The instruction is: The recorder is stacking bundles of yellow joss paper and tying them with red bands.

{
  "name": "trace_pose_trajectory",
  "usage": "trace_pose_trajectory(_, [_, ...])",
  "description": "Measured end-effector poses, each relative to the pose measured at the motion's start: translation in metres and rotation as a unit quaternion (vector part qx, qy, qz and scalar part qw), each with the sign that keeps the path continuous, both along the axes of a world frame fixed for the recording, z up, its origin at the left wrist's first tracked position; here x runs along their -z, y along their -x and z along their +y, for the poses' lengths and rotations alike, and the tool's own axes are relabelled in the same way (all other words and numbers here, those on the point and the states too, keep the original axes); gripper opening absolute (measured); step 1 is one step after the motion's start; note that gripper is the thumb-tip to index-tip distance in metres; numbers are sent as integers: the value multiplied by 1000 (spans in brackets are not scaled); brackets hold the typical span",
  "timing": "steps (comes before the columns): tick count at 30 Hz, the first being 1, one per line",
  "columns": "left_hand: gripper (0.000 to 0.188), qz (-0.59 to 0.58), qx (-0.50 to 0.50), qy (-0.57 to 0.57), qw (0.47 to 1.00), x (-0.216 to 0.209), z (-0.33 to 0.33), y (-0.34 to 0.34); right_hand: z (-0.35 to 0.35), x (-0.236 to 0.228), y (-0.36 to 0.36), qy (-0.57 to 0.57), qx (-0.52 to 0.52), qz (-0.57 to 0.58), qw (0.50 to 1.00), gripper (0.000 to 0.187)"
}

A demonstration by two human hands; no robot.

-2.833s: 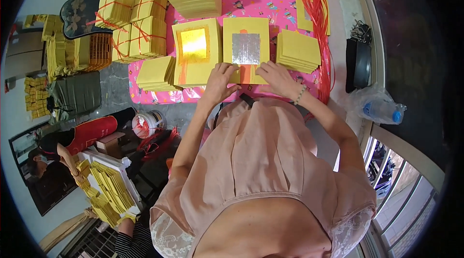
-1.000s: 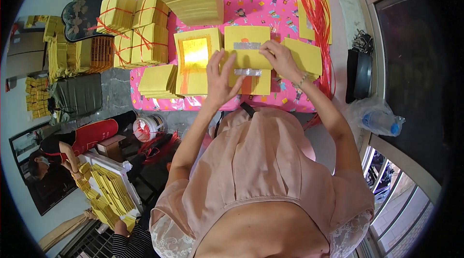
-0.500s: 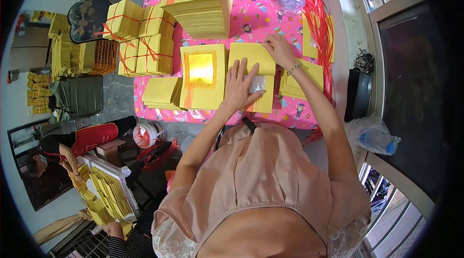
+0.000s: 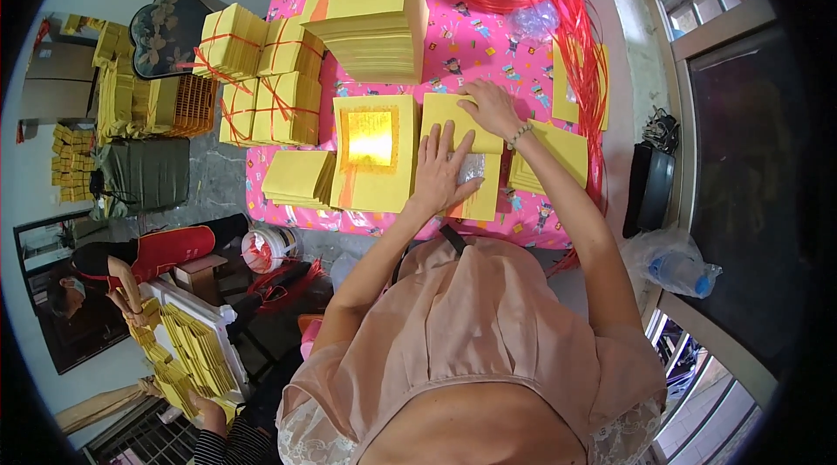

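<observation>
A yellow paper sheet (image 4: 484, 202) with a silver foil patch (image 4: 473, 169) lies at the front of the table, its far part folded over as a plain flap (image 4: 445, 108). My left hand (image 4: 443, 170) rests flat on it, fingers spread across the flap's near edge and beside the foil. My right hand (image 4: 493, 109) lies on the flap's far right part, fingers reaching left over the paper. To the left is a yellow stack (image 4: 405, 147) topped by a sheet with a gold foil square (image 4: 370, 138). Folded yellow papers (image 4: 551, 156) lie right of my right wrist.
A tall yellow paper stack (image 4: 379, 47) stands farther back on the pink table cover (image 4: 288, 221). Bundles tied with red strips (image 4: 288, 108) and folded papers (image 4: 296, 177) sit left. Red plastic strands (image 4: 588, 73) hang down the right side. Another person (image 4: 148, 260) handles yellow papers at lower left.
My right hand has slid left along the flap, and its fingers now lie lower on the paper. The left hand stays spread on the sheet. The whole view has shifted slightly.
</observation>
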State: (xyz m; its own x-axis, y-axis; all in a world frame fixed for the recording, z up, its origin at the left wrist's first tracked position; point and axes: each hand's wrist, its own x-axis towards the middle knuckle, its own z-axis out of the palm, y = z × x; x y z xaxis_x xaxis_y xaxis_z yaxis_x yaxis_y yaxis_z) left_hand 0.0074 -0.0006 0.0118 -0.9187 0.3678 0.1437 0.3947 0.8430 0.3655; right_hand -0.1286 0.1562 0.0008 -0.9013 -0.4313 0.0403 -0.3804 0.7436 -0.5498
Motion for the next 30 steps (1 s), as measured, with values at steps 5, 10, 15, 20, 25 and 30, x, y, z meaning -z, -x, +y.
trace_pose_trajectory(5, [86, -3, -2, -13, 1000, 3, 0, -1, -2, -6, 0, -13, 6, -26, 1000, 26])
trace_pose_trajectory(10, [86, -10, 1, -3, 1000, 3, 0, 0, -3, -6, -1, -11, 7, -20, 1000, 25])
trace_pose_trajectory(15, [86, -12, 4, 1, 1000, 5, 0, 0, -2, -4, -2, -1, 7, -24, 1000, 24])
trace_pose_trajectory(20, [86, -18, 0, 6, 1000, 9, 2, -1, -3, -4, -2, -1, 15, -28, 999, 23])
trace_pose_trajectory(25, [86, -20, -3, 8, 1000, 13, 3, -1, -5, -6, -6, 17, 20, -13, 1000, 22])
trace_pose_trajectory(30, [87, -27, -2, 18, 999, 15, 4, -2, -5, -7, -18, 53, 29, 86, 995, 21])
